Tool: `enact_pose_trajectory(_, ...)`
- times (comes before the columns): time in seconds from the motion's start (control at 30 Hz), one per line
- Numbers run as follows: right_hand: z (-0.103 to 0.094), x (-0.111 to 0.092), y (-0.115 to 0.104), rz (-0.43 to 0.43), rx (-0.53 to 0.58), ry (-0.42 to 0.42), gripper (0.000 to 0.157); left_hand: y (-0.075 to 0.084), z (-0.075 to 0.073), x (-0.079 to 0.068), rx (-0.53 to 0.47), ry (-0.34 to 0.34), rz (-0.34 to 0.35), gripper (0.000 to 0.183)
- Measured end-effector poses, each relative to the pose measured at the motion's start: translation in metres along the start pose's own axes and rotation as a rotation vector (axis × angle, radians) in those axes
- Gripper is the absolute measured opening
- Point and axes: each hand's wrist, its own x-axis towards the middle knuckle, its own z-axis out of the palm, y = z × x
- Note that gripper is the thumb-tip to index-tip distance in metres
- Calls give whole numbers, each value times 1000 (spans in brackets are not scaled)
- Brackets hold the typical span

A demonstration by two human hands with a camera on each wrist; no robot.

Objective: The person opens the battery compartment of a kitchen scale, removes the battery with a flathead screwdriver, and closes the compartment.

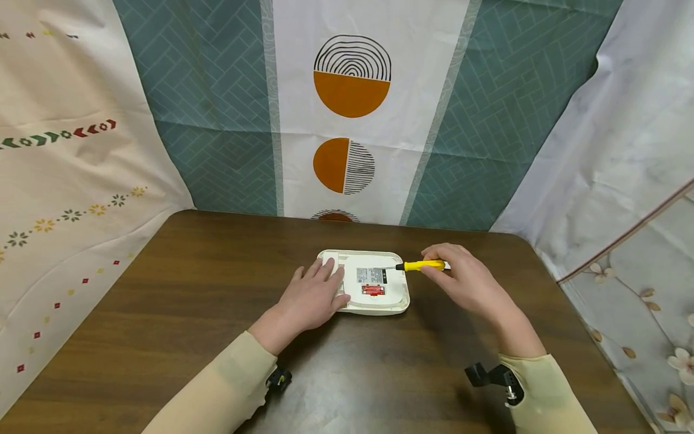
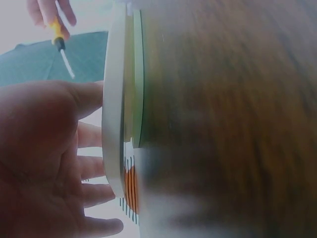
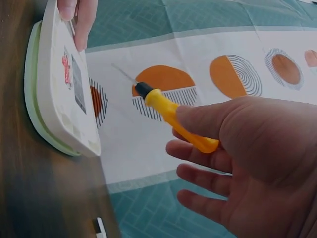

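Note:
A white device [image 1: 394, 290] with rounded corners lies on the table, showing a grey printed label [image 1: 371, 276] and a red patch [image 1: 373, 290]. Its lower part looks pale green in the left wrist view. My left hand [image 1: 311, 296] rests spread over its left end, thumb at the near edge. Between thumb and index finger, my right hand [image 1: 467, 278] pinches a yellow-handled screwdriver [image 1: 425, 265]; the other fingers are loosely bent. In the right wrist view the thin metal shaft [image 3: 124, 73] points toward the device, its tip held above the surface.
The brown wooden table [image 1: 217, 271] is bounded behind by a patterned curtain [image 1: 358, 126], with more cloth hanging at both sides. A small black-and-white object [image 3: 101, 228] shows at the table's edge in the right wrist view. Black camera mounts sit at both sleeves.

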Motion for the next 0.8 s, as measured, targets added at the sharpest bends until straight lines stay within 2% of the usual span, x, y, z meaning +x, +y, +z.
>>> enact_pose_trajectory(0.23, -4, -2, 2, -37, -77, 14, 17, 0, 0, 0, 2, 1, 3, 72)
enact_pose_trajectory(0.8, -2, -4, 4, -79, -144, 29, 24, -1, 2, 2, 2, 0, -1, 71)
